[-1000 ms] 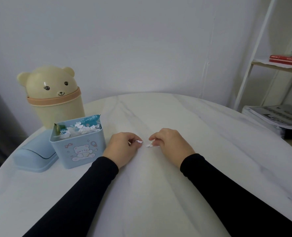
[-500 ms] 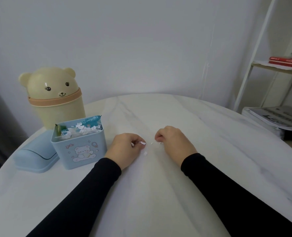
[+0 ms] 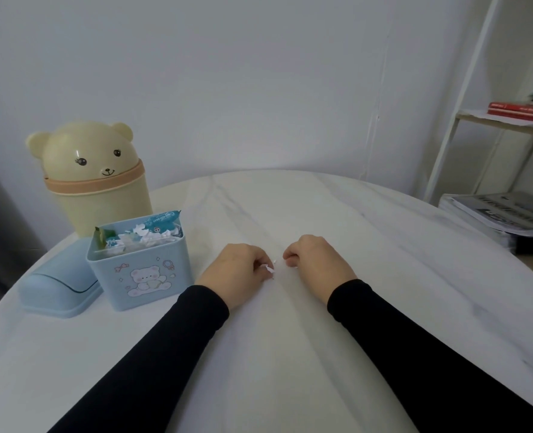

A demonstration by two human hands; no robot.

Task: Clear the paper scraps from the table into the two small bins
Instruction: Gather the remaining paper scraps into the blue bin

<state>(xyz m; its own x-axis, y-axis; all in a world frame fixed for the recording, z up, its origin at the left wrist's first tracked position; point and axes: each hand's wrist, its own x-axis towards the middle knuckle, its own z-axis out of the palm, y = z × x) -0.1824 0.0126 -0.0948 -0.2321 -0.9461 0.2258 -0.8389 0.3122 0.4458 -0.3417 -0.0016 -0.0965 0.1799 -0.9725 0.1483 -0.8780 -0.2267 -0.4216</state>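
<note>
Hands at frame centre, knuckles up on the white table (image 3: 290, 354); left hand (image 3: 237, 270) has its fingers curled, pinching a small white scrap (image 3: 269, 269) at the fingertips; right hand (image 3: 316, 260) is curled too, fingers tucked under; I can't tell from here whether it holds anything. One tiny scrap speck (image 3: 274, 261) sits on the table between the two hands, just beside the left fingertips. Blue bin (image 3: 146, 276), lid off, stands left of the left hand, near but apart, packed with white scraps and a blue wrapper; its lid (image 3: 55, 292) lies flat at lower left, touching the bin's side as far as I see. Bear bin (image 3: 96, 182) stands behind the blue one, upper left, top closed. Shelf (image 3: 508, 120) with red books at right edge.
</note>
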